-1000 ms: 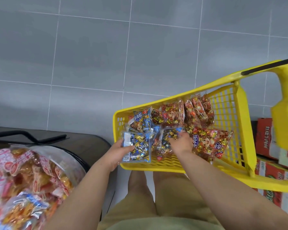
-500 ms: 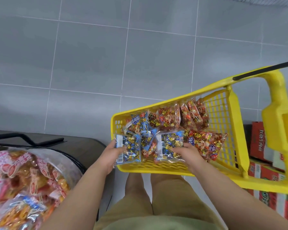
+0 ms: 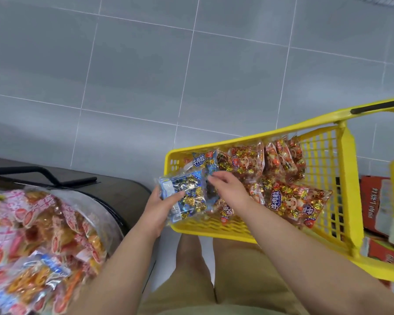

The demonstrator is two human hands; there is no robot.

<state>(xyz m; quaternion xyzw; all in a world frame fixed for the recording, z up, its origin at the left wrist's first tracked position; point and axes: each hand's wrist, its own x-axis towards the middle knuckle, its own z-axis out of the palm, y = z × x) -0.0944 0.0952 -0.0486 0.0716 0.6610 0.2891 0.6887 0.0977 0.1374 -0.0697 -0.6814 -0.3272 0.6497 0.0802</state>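
Well to the left of the yellow basket (image 3: 232,142), a clear sack of snack packets (image 3: 39,242) lies blurred at the frame's edge. Between the sack and the basket runs a dark desk (image 3: 114,192).

At the basket's near left corner, the left hand (image 3: 158,210) holds a small stack of blue sweet packets (image 3: 187,194). Its grip is clamped on them, thumb across the front and fingers out of sight behind. The stack sits tilted over the basket's left rim, partly outside it. That forearm comes up from the lower left, wrist roughly straight.

The right hand (image 3: 230,189) reaches in over the basket's near wall, forearm slanting up from the lower right. Its fingertips rest on the stack's right edge. Whether that grip pinches a packet or only steadies it cannot be told.

The glossy wrappers look slippery. With the stack held by one thumb and hanging past the rim, a packet could slide free and drop to the grey tiled floor beside the basket rather than into it. A hurried pull by the right hand could also fan the stack apart.

Inside the basket, red sweet packets (image 3: 291,201) fill the far and right side. Beyond its right wall, red cartons (image 3: 375,201) are stacked.
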